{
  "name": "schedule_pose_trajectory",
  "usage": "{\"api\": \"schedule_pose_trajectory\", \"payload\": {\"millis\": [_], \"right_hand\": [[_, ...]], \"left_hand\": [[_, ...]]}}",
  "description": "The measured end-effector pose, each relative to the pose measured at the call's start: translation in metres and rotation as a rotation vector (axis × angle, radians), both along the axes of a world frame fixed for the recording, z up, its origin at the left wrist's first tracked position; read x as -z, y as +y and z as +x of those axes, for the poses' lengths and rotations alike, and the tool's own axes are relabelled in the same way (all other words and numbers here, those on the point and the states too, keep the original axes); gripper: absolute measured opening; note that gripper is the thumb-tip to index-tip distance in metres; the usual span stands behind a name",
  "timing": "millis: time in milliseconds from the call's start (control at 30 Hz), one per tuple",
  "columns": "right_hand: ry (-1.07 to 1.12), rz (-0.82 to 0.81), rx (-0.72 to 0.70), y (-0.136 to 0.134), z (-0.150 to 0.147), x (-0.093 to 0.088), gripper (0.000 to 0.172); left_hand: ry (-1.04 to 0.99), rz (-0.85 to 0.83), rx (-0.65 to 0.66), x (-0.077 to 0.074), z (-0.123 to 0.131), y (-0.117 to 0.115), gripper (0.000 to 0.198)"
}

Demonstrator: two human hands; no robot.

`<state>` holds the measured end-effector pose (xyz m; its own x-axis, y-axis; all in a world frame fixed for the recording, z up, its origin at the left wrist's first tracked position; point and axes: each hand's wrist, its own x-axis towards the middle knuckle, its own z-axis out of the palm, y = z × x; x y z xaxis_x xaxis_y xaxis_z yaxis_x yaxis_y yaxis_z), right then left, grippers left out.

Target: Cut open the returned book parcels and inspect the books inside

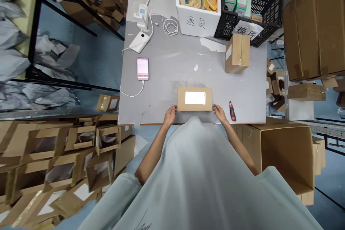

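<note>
A closed cardboard box with a white label on top lies near the front edge of the table, its long side facing me. My left hand is at its left end, fingertips beside the lower corner; whether they touch it I cannot tell. At the opposite end is my right hand, fingers pointing toward the box with a slight gap. Neither hand is wrapped round it. Just right of my right hand lies a red and black utility knife.
A second taped box stands back right, before a black crate and a white bin. A phone, cable, power bank and power strip occupy the left. Open cartons crowd the floor; a large carton stands right.
</note>
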<state>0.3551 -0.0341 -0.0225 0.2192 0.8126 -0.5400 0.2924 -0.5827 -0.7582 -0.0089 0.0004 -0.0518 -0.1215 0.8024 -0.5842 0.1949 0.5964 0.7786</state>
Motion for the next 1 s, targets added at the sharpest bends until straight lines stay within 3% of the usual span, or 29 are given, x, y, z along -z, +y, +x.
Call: {"api": "schedule_pose_trajectory", "payload": {"millis": [167, 333, 500, 667, 833, 1000], "right_hand": [[0.014, 0.007, -0.015, -0.003, -0.01, 0.001, 0.043], [0.002, 0.042, -0.051, 0.004, -0.016, -0.006, 0.043], [-0.009, 0.089, -0.07, 0.013, -0.009, -0.024, 0.045], [-0.05, 0.235, -0.052, 0.028, -0.002, -0.052, 0.044], [-0.124, 0.28, -0.049, 0.04, 0.0, -0.07, 0.042], [-0.111, 0.244, -0.022, 0.036, -0.005, -0.063, 0.04]], "left_hand": [[-0.013, 0.004, 0.005, 0.001, 0.003, -0.002, 0.042], [0.018, 0.023, 0.038, -0.01, 0.009, 0.002, 0.036], [0.052, 0.086, 0.022, -0.029, 0.009, 0.009, 0.033], [0.07, 0.197, -0.009, -0.055, 0.008, 0.022, 0.035], [0.111, 0.298, -0.025, -0.075, 0.007, 0.032, 0.046], [0.093, 0.275, -0.033, -0.072, 0.006, 0.032, 0.045]]}}
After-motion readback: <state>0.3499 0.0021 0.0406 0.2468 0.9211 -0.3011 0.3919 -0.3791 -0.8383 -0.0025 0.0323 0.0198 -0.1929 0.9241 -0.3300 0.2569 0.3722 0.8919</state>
